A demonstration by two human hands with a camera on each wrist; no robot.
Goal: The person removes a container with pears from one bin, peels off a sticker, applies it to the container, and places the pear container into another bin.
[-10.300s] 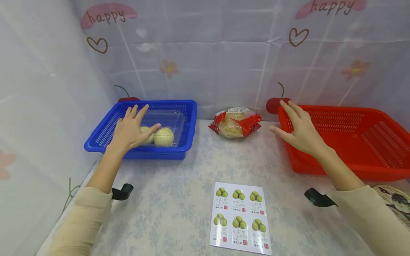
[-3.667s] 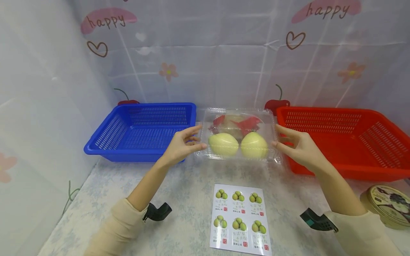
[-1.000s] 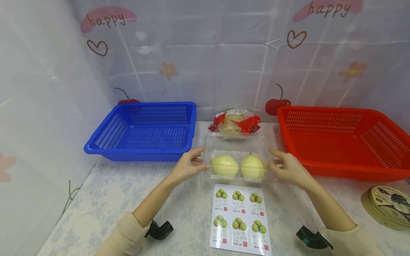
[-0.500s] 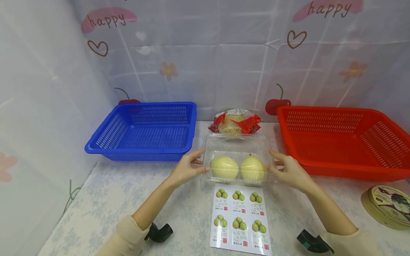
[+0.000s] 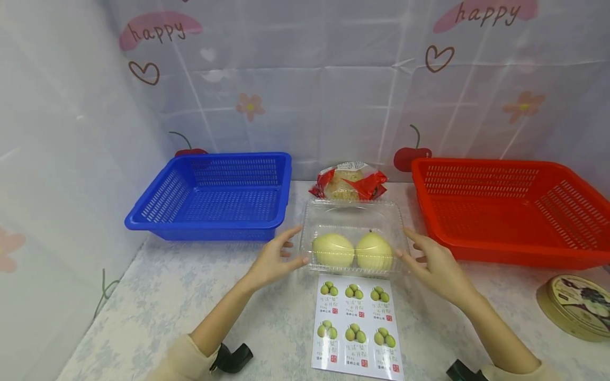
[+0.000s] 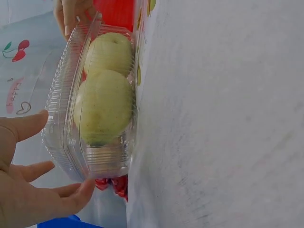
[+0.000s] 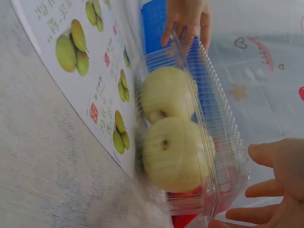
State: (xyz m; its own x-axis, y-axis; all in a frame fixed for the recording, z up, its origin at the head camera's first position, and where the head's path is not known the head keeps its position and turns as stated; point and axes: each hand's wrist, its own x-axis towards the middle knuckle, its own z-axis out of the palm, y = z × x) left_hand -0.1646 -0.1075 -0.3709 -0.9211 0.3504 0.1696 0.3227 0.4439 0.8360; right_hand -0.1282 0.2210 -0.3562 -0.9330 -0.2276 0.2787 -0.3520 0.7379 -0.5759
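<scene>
A clear plastic clamshell box [image 5: 352, 217] rests on the table, holding two pale yellow-green pears [image 5: 333, 251]. Along its left side is my left hand [image 5: 272, 260], fingers spread and relaxed, fingertips right at the wall. My right hand [image 5: 440, 270] sits opposite, its thumb and fingers parted beside the right wall. In the left wrist view the box [image 6: 61, 99] stands between both hands, lid closed over the pears. The right wrist view shows my right fingers [image 7: 266, 188] loosely extended around the box's end, curled round nothing.
A sheet of stickers [image 5: 357, 328] printed with green fruit lies in front of the box. Behind it sits a red-and-clear packaged food [image 5: 350, 181]. A blue basket [image 5: 209, 233] stands left, a red basket [image 5: 519, 256] right. A round tin [image 5: 574, 307] is at the right edge.
The box left the blue basket and came down to the table before the packaged food. Over the last half second both hands have loosened from its sides and drawn slightly outward.
</scene>
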